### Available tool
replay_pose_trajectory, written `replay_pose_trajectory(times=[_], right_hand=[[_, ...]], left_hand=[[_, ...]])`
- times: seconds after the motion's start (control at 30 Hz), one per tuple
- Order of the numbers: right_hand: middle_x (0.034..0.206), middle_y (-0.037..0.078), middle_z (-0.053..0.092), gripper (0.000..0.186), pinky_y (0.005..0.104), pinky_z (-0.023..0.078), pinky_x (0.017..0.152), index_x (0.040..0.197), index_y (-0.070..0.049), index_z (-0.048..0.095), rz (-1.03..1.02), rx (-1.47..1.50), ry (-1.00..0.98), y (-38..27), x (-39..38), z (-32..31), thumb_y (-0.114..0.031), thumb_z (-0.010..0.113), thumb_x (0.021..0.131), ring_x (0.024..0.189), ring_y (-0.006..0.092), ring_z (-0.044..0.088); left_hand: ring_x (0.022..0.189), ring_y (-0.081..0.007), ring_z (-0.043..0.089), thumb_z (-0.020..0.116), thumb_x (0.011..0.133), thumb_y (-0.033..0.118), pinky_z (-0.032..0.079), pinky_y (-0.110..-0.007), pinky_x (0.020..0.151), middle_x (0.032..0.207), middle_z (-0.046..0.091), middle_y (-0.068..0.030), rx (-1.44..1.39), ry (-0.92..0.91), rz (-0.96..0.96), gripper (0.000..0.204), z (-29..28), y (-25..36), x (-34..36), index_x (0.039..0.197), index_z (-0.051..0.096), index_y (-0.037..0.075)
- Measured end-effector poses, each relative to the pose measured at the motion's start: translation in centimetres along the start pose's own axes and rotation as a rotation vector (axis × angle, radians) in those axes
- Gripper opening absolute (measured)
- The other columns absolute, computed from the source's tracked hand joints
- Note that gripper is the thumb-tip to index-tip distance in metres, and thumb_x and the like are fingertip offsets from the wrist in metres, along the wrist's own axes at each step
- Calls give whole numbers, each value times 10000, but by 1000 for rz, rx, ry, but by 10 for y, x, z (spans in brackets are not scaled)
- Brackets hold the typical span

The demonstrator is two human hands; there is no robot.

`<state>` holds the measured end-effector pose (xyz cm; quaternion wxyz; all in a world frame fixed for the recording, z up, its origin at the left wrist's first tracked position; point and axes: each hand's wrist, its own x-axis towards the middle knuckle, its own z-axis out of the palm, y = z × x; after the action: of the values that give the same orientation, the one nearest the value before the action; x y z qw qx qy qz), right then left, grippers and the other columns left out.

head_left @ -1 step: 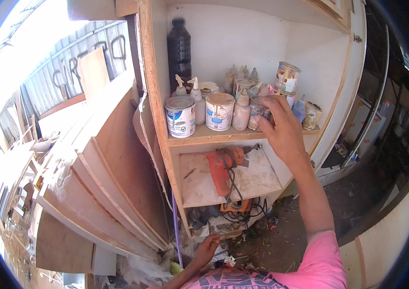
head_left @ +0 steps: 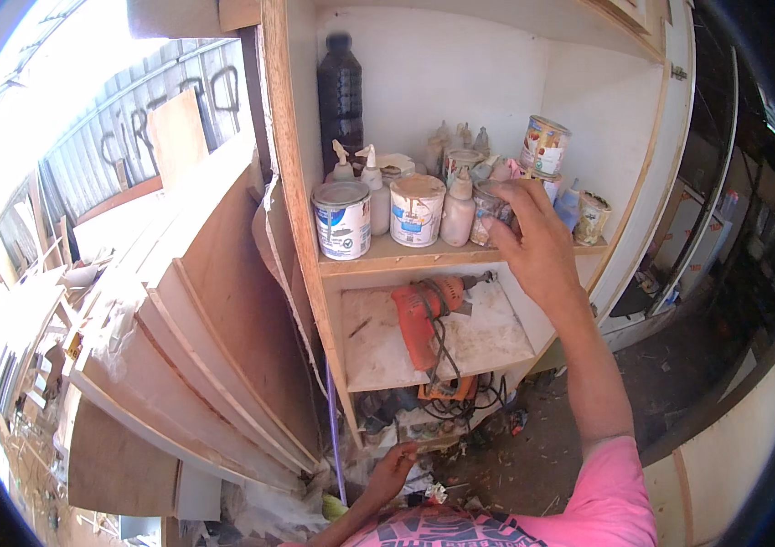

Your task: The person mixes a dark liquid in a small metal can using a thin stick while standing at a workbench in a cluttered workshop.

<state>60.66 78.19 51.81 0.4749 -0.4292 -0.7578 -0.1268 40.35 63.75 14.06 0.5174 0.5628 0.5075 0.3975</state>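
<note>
My right hand (head_left: 538,237) reaches up to the cabinet's upper shelf, its fingers curled round the side of a small stained tin can (head_left: 486,228). A pinkish glue bottle (head_left: 458,211) stands just left of that can. Farther left are a paint-smeared white tin (head_left: 417,214) and a white-and-blue tin (head_left: 341,228). A blue-tinted bottle (head_left: 567,208) and a small patterned can (head_left: 592,219) sit to the right of my hand. Low in front of my body, my left hand (head_left: 392,471) is closed with fingertips together; whatever it may hold is too small to make out.
A tall dark bottle (head_left: 340,100) and a stacked food tin (head_left: 545,146) rise at the back. Below lies an orange power drill (head_left: 417,328) with its cord, above a tangle of black cable (head_left: 490,397). Wooden panels (head_left: 223,356) lean at the left; a cabinet door hangs right.
</note>
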Motion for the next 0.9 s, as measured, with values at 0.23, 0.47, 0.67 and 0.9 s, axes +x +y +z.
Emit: replay_pose_trajectory(times=[0.23,0.47,0.67,0.9], right_hand=[[1219,108,533,356,388,508,785,1206,-78,548,8,111,55,-15,-1,-10,-144,620,864,964,319,607],[1117,83,555,314,397,529,733,1166,-91,567,-274,90,2,-40,12,6,-131,615,859,896,295,629],[1106,105,565,310,382,506,718,1142,-42,559,-220,46,-57,-50,16,25,-133,627,853,881,300,619],[1064,123,568,245,372,502,725,1025,-19,550,-271,224,-62,-50,10,23,-52,665,811,863,300,617]], left_hand=[[1011,-217,610,504,993,288,477,-339,863,1157,615,-129,-2,26,-86,364,-4,4,-7,1261,530,43],[1002,-233,626,503,990,266,479,-341,865,1178,613,-141,-37,48,-127,362,-3,18,-12,1270,520,39],[981,-250,636,504,986,285,486,-352,847,1141,618,-164,25,85,-54,361,-2,11,-11,1253,529,44],[960,-212,619,512,986,254,478,-331,851,1125,627,-136,-24,110,22,328,1,-6,-7,1238,539,45]])
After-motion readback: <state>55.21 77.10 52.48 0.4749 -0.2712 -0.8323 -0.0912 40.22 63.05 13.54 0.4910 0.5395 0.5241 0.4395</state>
